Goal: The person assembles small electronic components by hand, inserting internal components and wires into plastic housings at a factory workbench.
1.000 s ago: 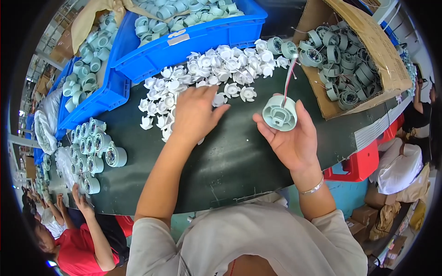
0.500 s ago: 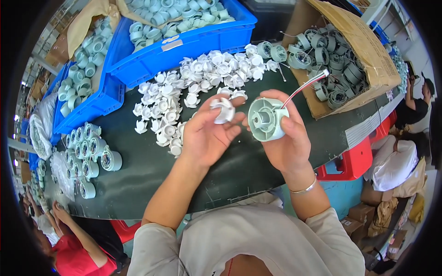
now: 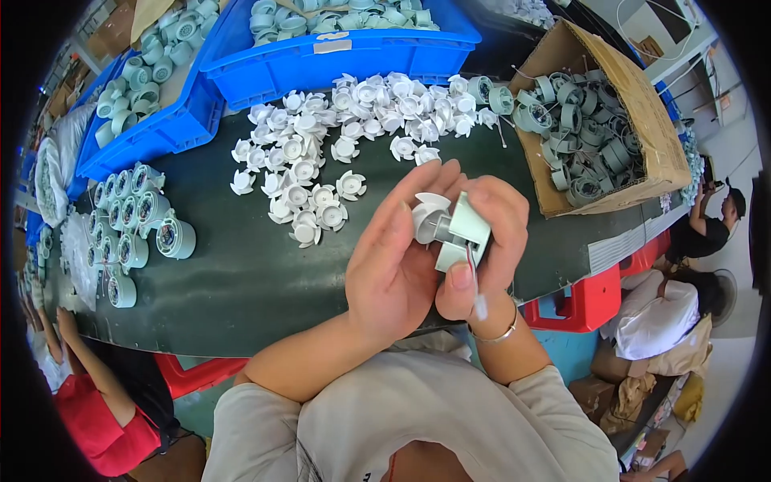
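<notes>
In front of my chest, my right hand [image 3: 502, 233] grips a pale green motor housing [image 3: 467, 231] turned on its side. From the housing a thin wire lead [image 3: 472, 273] with a white plug hangs down over my right thumb. A white fan wheel [image 3: 428, 217] sits at the housing's open side, with a grey hub part showing between them. Cupped around the wheel is my left hand [image 3: 389, 265], its long fingers reaching behind it; their exact contact is partly hidden. Loose white fan wheels [image 3: 301, 169] lie piled on the dark green table [image 3: 241, 297] beyond my hands.
Blue bins [image 3: 337, 68] of pale green rings stand at the back and left. A cardboard box [image 3: 654, 136] of wired housings is at the right. Several assembled units [image 3: 132, 221] stand at the left. Red stools [image 3: 582, 301] and other people are beyond the table.
My left hand has brought the fan wheel right up to the housing's open side. The housing has turned from facing up to lying sideways, and both hands have come closer together and nearer my body.
</notes>
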Available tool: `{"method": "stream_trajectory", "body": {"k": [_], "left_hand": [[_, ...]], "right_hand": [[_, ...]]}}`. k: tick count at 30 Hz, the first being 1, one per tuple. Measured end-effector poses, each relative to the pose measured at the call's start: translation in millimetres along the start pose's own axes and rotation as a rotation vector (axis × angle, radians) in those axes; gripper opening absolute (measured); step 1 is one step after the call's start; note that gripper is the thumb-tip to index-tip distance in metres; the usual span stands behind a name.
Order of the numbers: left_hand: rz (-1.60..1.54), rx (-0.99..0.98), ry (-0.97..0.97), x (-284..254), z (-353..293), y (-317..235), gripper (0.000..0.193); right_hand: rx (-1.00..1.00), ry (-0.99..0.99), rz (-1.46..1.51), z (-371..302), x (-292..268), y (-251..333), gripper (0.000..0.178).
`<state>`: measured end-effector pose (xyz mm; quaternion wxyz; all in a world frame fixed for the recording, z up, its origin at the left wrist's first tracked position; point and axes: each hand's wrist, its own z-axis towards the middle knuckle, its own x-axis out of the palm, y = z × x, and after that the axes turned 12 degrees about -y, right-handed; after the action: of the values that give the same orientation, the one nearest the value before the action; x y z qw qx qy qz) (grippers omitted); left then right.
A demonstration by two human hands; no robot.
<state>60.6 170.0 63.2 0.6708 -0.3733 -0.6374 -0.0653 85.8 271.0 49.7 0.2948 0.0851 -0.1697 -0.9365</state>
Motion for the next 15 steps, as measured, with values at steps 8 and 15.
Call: {"method": "stream_trajectory", "body": {"k": [8, 15], "left_hand": [[0.263, 0.162, 0.176, -5.8, 0.9, -0.9, 0.055], [0.986, 0.611, 0.529, -36.9, 5.3, 5.1, 0.084]], "right_hand": [[0.04, 0.045, -0.011, 1.2, -1.7, 5.0, 0.047], [0.249, 0.325, 0.16, 10.0, -17.0, 11.5, 0.042]]}}
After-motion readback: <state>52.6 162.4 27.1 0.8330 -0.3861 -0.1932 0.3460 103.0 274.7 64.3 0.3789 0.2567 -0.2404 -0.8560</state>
